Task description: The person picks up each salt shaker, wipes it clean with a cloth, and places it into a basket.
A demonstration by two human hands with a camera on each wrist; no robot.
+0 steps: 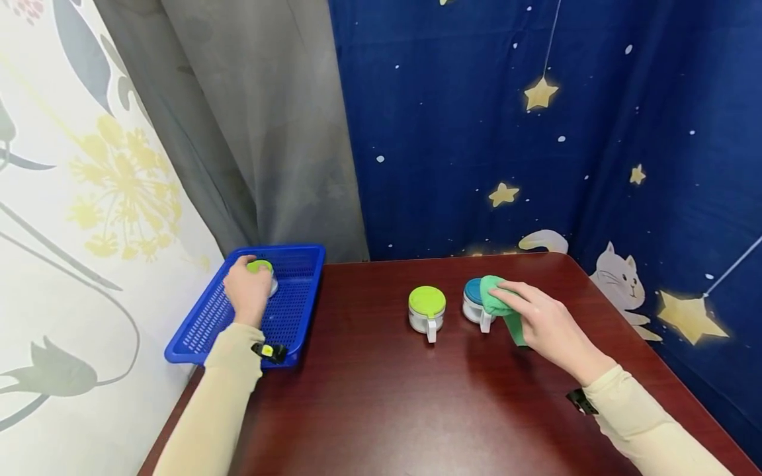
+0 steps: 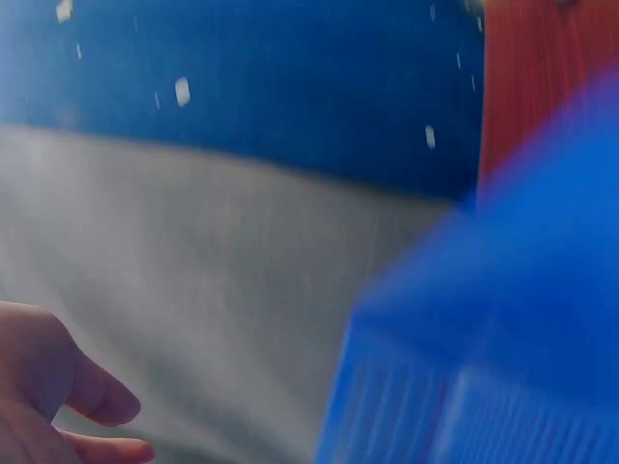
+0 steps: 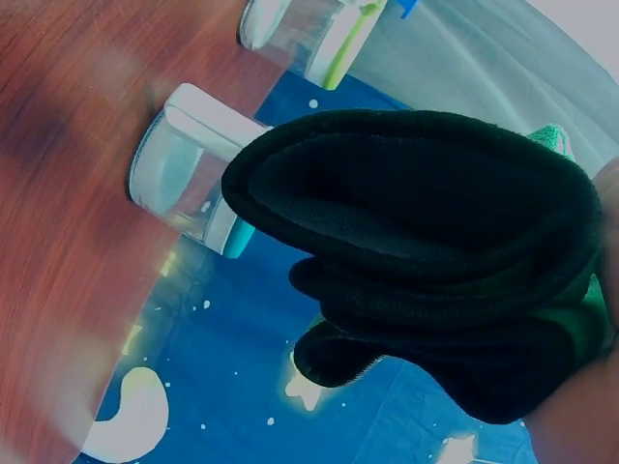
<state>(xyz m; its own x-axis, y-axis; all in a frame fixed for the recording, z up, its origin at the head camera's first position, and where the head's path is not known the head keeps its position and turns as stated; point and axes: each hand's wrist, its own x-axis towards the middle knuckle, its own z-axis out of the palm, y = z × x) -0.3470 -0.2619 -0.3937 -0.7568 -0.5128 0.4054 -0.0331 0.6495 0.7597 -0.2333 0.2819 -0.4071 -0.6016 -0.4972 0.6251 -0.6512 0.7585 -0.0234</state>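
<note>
Clearly, what counts most is how the blue-lidded jar (image 1: 472,305) lies from the right hand (image 1: 550,327): close by, between nine and ten o'clock in the head view, upright on the table (image 1: 381,396), its handle pointing to about five o'clock. That hand pinches a folded green cloth (image 1: 497,301) between thumb and bent fingers; the cloth overlaps the lid's right edge, its loose end hanging toward five o'clock, though whether it presses on the lid I cannot tell. Farther out, near nine o'clock from the same hand, stands a green-lidded jar (image 1: 426,307), handle at six; the right hand is the nearer one to both. Meanwhile the left hand (image 1: 247,294) reaches into the blue basket (image 1: 313,297), fingers bent over another lime-topped jar (image 1: 260,266) at its one o'clock; whether they grip it or only rest there I cannot tell.
</note>
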